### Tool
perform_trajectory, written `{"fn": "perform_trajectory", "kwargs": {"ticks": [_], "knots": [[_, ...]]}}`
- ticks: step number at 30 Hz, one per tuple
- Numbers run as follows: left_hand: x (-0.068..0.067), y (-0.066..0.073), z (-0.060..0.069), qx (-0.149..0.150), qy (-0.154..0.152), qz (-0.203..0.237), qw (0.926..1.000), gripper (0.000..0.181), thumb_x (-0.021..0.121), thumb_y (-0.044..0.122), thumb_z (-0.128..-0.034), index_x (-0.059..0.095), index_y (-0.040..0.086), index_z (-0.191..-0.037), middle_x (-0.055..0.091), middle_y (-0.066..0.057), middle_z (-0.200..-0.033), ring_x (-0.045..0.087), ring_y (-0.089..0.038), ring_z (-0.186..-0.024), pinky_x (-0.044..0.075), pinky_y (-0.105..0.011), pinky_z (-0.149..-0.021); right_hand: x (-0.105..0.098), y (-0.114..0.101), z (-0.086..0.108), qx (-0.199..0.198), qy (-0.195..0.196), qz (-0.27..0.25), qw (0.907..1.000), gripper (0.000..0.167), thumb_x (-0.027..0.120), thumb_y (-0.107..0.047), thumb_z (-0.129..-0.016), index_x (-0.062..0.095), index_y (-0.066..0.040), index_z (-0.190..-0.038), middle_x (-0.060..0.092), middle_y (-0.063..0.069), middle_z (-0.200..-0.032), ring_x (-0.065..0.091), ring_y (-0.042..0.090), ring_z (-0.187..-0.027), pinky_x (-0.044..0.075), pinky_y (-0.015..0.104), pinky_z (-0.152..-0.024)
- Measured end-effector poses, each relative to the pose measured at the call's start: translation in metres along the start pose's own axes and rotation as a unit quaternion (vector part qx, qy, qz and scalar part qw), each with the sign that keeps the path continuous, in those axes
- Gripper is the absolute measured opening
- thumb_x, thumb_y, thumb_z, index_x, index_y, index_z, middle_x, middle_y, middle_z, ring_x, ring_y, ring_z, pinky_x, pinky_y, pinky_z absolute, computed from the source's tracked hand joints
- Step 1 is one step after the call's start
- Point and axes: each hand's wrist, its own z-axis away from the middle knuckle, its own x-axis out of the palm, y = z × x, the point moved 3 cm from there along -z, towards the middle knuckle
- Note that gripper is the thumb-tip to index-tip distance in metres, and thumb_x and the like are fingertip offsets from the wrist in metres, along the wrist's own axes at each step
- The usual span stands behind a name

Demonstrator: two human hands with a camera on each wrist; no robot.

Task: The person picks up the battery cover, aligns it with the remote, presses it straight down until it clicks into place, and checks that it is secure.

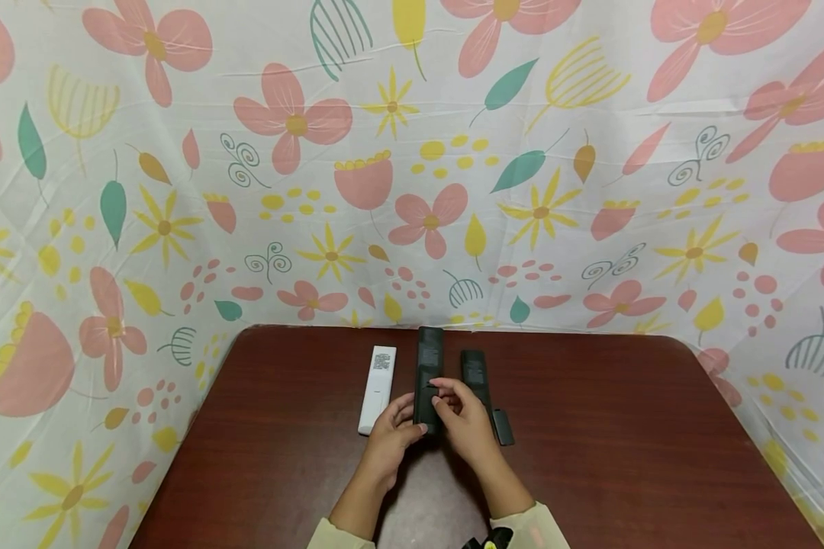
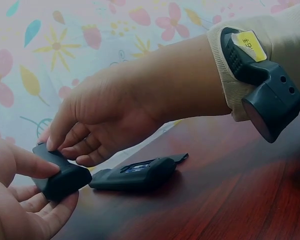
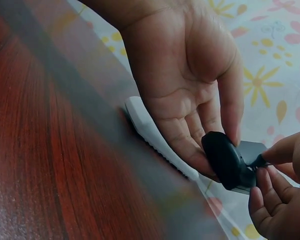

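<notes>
A long black remote control (image 1: 429,349) lies back side up in my left hand (image 1: 390,442), with the thumb on one side and fingers on the other. At its near part my right hand (image 1: 468,428) pinches the battery cover; in the right wrist view this dark cover (image 3: 260,160) looks tilted up from the remote's body. Just to the right rests a second black remote (image 1: 474,369). Its battery bay (image 2: 138,166) is uncovered in the left wrist view, with batteries showing inside. A loose black cover (image 1: 503,427) lies beside its near end.
To the left lies a white remote (image 1: 378,389), back side up with a printed label. Everything rests on a dark reddish-brown wooden table (image 1: 625,457). Flower-patterned cloth (image 1: 412,152) hangs behind the table and along both sides.
</notes>
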Motion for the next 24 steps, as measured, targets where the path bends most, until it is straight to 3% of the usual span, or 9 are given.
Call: {"fn": "perform_trajectory", "kwargs": {"ticks": [2,9,13,18,24], "knots": [[0.0,0.0,0.0,0.0,-0.001,0.0,1.0,0.065,0.067,0.001,-0.0881,0.044,0.004,-0.149,0.057,-0.019,-0.14,0.063,-0.02,-0.115,0.053,-0.029,-0.092,0.0,0.0,0.0,-0.003,0.0,0.003,1.0,0.028,0.066,-0.007,-0.096,0.069,-0.017,-0.123,0.064,0.008,-0.111,0.059,0.013,-0.094,0.049,0.02,-0.08],[0.0,0.0,0.0,-0.003,-0.004,0.002,1.0,0.064,0.066,0.001,-0.0881,0.045,0.004,-0.149,0.057,-0.019,-0.139,0.063,-0.021,-0.115,0.053,-0.028,-0.092,-0.005,-0.04,0.012,-0.009,0.001,0.016,0.9998,0.028,0.064,-0.001,-0.096,0.068,-0.001,-0.123,0.061,0.017,-0.11,0.056,0.012,-0.088,0.046,0.019,-0.076],[0.0,0.0,0.0,-0.001,-0.005,0.003,1.0,0.065,0.066,0.0,-0.0875,0.045,0.003,-0.149,0.057,-0.021,-0.139,0.063,-0.021,-0.115,0.053,-0.028,-0.091,-0.005,-0.043,0.013,-0.012,0.004,0.021,0.9997,0.028,0.065,0.001,-0.095,0.068,0.0,-0.122,0.059,0.018,-0.109,0.054,0.013,-0.085,0.045,0.018,-0.074],[0.0,-0.001,0.0,0.001,-0.006,0.001,1.0,0.066,0.066,0.0,-0.0868,0.045,0.002,-0.149,0.057,-0.022,-0.139,0.063,-0.02,-0.113,0.053,-0.027,-0.09,-0.002,-0.028,0.008,-0.001,0.011,0.025,0.9996,0.028,0.066,0.001,-0.094,0.069,-0.002,-0.122,0.059,0.02,-0.108,0.052,0.017,-0.085,0.045,0.018,-0.073],[0.0,-0.001,-0.001,-0.005,-0.006,0.002,1.0,0.065,0.066,0.0,-0.0867,0.045,0.004,-0.149,0.057,-0.02,-0.139,0.064,-0.02,-0.113,0.053,-0.027,-0.091,0.001,0.0,0.0,-0.002,0.02,0.034,0.9992,0.03,0.07,-0.005,-0.093,0.071,-0.013,-0.122,0.059,0.013,-0.108,0.052,0.013,-0.085,0.045,0.017,-0.072]]}}
